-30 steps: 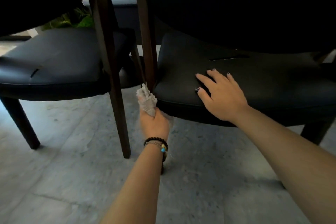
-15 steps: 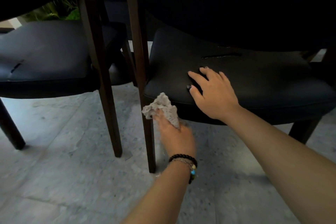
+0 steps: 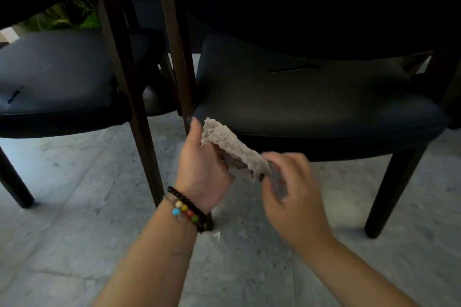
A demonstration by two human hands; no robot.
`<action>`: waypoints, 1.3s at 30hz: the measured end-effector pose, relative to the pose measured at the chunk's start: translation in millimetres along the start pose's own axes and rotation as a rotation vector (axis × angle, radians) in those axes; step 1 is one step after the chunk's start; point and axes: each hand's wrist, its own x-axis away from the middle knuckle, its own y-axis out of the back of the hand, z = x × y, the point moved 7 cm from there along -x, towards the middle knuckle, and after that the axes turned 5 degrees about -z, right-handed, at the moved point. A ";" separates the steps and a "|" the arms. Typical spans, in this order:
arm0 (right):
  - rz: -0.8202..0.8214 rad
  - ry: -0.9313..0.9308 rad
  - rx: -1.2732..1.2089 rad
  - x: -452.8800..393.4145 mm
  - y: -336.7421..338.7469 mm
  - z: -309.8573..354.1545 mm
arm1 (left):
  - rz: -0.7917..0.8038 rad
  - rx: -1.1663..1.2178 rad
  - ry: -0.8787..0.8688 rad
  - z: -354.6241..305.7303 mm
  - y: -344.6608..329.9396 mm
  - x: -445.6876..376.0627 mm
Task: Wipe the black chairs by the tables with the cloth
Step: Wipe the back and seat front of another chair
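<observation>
A: head cam: where's the cloth (image 3: 230,148)?
B: Left hand (image 3: 203,169) grips it, right hand (image 3: 293,198) pinches its far end, blurry, just before the right black chair (image 3: 311,104).
A: Around?
B: Second chair (image 3: 57,77) left, wooden legs (image 3: 132,112) between, stone floor (image 3: 74,244), beaded bracelets (image 3: 188,210).

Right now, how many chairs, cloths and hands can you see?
Black chairs: 2, left chair, right chair
Cloth: 1, cloth
Hands: 2, left hand, right hand
Total: 5
</observation>
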 end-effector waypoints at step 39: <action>0.457 1.071 0.749 -40.7 -68.9 14.2 | -0.226 -0.229 -0.200 -13.6 62.1 -32.2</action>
